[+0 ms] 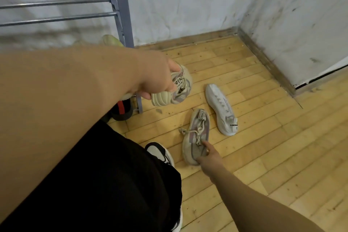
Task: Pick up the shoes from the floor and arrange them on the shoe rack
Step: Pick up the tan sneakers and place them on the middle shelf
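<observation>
Wood floor [263,147] by shoe rack [121,15]. Your left hand [156,75] curls fingers round a beige sneaker [177,90] beside the rack. Your right hand [211,160] pinches a grey sneaker [197,126] on the floor, white sneaker [220,107] beside it.

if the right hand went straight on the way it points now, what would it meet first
The grey shoe on the floor: the right hand seems to touch its near end, with nothing between.

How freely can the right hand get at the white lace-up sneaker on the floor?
Probably not yet: the right hand grips the grey knit sneaker by its toe; otherwise bare wooden floor leaves the white lace-up sneaker unobstructed.
</observation>
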